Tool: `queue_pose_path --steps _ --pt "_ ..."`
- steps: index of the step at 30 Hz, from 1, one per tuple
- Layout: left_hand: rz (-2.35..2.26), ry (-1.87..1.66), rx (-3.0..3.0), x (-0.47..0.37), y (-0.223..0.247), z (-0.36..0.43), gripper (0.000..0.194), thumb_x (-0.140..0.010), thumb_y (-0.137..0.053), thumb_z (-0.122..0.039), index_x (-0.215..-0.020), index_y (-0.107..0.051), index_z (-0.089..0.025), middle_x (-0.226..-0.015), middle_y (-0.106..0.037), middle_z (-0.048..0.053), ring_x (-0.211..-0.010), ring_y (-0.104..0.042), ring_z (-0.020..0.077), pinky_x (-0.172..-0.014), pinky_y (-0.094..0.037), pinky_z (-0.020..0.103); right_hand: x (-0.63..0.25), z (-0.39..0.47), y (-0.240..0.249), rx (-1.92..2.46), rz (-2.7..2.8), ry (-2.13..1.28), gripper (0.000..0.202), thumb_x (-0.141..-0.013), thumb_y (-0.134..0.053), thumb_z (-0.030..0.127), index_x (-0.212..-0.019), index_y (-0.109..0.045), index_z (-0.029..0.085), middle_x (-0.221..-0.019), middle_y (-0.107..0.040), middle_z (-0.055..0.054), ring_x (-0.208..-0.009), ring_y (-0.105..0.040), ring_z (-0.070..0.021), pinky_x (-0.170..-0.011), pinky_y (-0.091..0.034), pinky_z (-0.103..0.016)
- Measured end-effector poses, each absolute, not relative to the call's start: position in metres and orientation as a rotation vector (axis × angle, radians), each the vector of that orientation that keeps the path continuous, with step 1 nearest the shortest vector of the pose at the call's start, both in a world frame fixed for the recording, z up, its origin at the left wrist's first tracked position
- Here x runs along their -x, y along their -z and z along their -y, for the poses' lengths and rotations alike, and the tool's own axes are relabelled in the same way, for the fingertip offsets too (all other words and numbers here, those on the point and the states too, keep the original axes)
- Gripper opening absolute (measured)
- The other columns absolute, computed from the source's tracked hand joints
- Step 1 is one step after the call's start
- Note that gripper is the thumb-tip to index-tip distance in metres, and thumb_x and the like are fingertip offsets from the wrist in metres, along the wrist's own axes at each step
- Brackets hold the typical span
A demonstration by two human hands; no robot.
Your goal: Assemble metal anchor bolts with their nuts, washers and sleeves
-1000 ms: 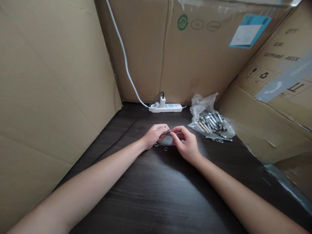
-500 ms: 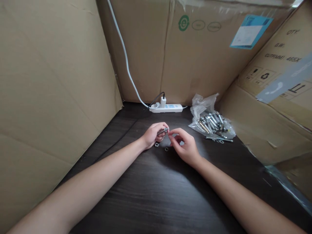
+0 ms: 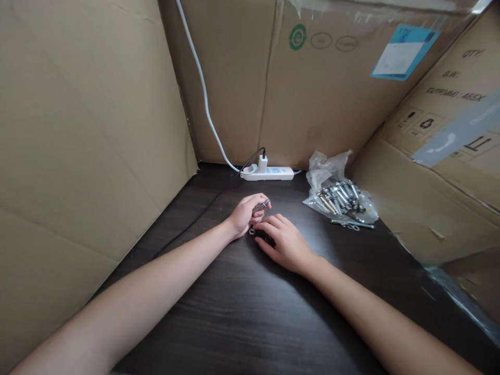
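Observation:
My left hand (image 3: 245, 214) is closed around a metal bolt (image 3: 261, 205), whose end sticks out past the fingers. Beside it, my right hand (image 3: 284, 240) is lowered near the table with thumb and fingers apart. A small nut (image 3: 252, 231) lies on the dark table between the two hands, close to the right fingertips. Partly under the right hand, a thin ring (image 3: 268, 239) rests on the table. Nothing shows between the right fingers.
A clear plastic bag (image 3: 326, 177) of metal bolts lies at the back right, with a loose bolt and washers (image 3: 353, 227) before it. A white power strip (image 3: 267, 173) with cables lies at the back. Cardboard boxes (image 3: 320, 94) surround the dark table (image 3: 219, 312).
My right hand has moved down and left from the bolt's end toward the nut, and its fingers have spread. My left hand still holds the bolt.

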State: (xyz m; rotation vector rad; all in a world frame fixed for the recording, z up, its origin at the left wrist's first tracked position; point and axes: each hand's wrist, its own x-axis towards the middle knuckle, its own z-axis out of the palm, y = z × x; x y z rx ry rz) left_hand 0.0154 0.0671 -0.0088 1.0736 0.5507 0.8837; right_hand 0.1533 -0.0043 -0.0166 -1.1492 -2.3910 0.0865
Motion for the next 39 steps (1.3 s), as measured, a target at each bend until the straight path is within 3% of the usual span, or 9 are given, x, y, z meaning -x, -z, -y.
queue_pose_path --steps 11,20,26,39 --pt "-0.523 -0.842 -1.043 -0.015 0.011 -0.068 0.017 -0.081 -0.046 -0.027 -0.07 -0.05 -0.014 -0.045 -0.026 -0.009 -0.034 -0.018 0.0024 -0.037 -0.011 0.016 -0.161 0.009 0.008 1.443 2.475 0.054 0.01 -0.076 -0.054 0.026 -0.083 -0.056 0.019 -0.079 -0.058 -0.004 -0.077 -0.05 -0.0194 -0.07 -0.037 -0.03" --pt "-0.514 -0.83 -1.046 -0.015 0.012 -0.068 0.019 -0.082 -0.047 -0.028 -0.071 -0.05 -0.014 -0.046 -0.027 -0.008 -0.035 -0.018 0.0021 -0.038 -0.011 0.016 -0.166 0.006 0.006 1.396 2.48 -0.182 0.004 -0.079 -0.053 0.018 -0.082 -0.056 0.02 -0.079 -0.059 -0.003 -0.073 -0.053 -0.0169 -0.065 -0.039 -0.027" --pt "-0.511 -0.825 -1.048 -0.015 0.011 -0.068 0.018 -0.082 -0.046 -0.027 -0.071 -0.05 -0.014 -0.046 -0.026 -0.009 -0.034 -0.018 0.0022 -0.038 -0.011 0.017 -0.183 0.002 -0.003 1.299 2.474 -0.488 0.015 -0.078 -0.06 0.02 -0.093 -0.062 0.019 -0.085 -0.059 -0.004 -0.072 -0.056 -0.0145 -0.067 -0.044 -0.026" --pt "-0.512 -0.812 -1.065 -0.015 0.01 -0.068 0.018 -0.082 -0.046 -0.027 -0.071 -0.05 -0.014 -0.046 -0.027 -0.009 -0.034 -0.018 0.0021 -0.038 -0.011 0.016 -0.183 0.002 -0.001 1.332 2.477 -0.462 0.01 -0.077 -0.058 0.016 -0.086 -0.059 0.019 -0.08 -0.059 -0.002 -0.068 -0.053 -0.0129 -0.062 -0.041 -0.024"
